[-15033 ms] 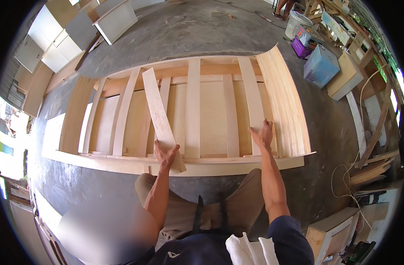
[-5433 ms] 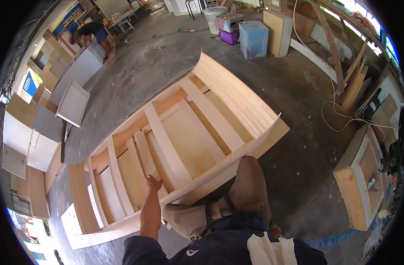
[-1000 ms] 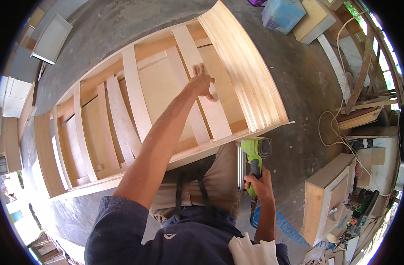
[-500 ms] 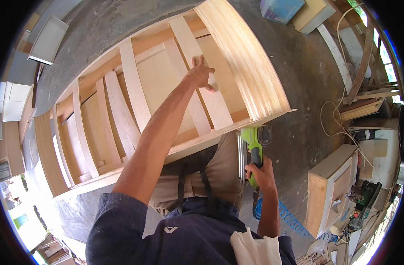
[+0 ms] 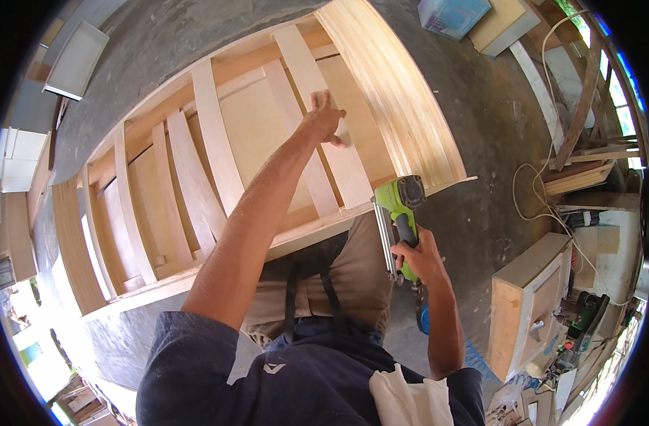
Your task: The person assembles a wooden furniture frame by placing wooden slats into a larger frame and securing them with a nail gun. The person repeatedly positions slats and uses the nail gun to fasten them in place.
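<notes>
A long pale wooden frame [image 5: 312,231] lies in front of me, crossed by several slats and ending at the right in a wide ribbed panel [image 5: 392,96]. My left hand [image 5: 326,122] rests with fingers spread on a flat slat [image 5: 298,60] close to that panel. My right hand [image 5: 424,257] is wrapped round the handle of a green and black pneumatic nail gun [image 5: 388,197]. The gun's head is at the frame's near edge, by the slat's near end; I cannot tell whether its nose touches the wood, as the tool hides it.
A blue coiled air hose [image 5: 478,361] hangs below the gun on the right. Beside it stands a wooden drawer-like box [image 5: 510,319]. Scrap boards, a pale cord [image 5: 517,186] and tools line the right side. A blue box [image 5: 453,15] is at the far right, white panels [image 5: 77,60] at left.
My right hand has raised the nail gun up and slightly left, bringing its head over the frame's near edge. My left hand has stayed almost still on the slat.
</notes>
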`<state>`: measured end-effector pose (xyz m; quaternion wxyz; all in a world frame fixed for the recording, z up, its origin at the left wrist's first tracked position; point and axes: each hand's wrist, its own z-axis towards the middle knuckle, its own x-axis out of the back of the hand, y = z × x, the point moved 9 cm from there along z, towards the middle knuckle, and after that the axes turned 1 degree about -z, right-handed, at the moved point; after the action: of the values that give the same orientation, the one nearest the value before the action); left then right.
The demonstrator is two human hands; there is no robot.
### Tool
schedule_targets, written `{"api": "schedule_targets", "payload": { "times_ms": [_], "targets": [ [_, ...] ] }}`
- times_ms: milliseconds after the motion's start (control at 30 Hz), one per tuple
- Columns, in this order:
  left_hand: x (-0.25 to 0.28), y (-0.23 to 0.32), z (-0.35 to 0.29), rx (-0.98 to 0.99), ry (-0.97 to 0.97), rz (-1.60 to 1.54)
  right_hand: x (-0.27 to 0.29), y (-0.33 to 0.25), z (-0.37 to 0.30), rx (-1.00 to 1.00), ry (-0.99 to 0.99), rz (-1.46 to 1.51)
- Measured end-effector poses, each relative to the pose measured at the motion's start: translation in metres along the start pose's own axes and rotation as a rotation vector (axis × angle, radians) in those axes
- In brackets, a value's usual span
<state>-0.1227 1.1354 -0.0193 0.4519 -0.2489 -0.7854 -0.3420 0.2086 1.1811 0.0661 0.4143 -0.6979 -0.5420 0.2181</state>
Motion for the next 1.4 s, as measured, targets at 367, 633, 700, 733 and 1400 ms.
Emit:
{"api": "schedule_targets", "payload": {
  "times_ms": [367,633,700,733,1400],
  "targets": [
    [0.000,0.014,-0.003,-0.052,0.018,0.049,0.001,-0.003,0.001,-0.055,-0.006,-0.030],
    [0.001,0.015,-0.004,-0.039,0.003,0.038,0.001,-0.008,0.004,-0.051,-0.018,-0.056],
    [0.005,0.022,-0.007,-0.037,-0.002,0.027,0.003,-0.009,0.003,-0.062,-0.004,-0.055],
    [0.005,0.019,-0.007,-0.037,0.007,0.028,0.002,-0.010,0.003,-0.063,-0.010,-0.062],
    [0.007,0.017,-0.010,-0.022,0.016,0.002,0.003,-0.004,0.002,-0.122,0.008,0.029]
  ]
}}
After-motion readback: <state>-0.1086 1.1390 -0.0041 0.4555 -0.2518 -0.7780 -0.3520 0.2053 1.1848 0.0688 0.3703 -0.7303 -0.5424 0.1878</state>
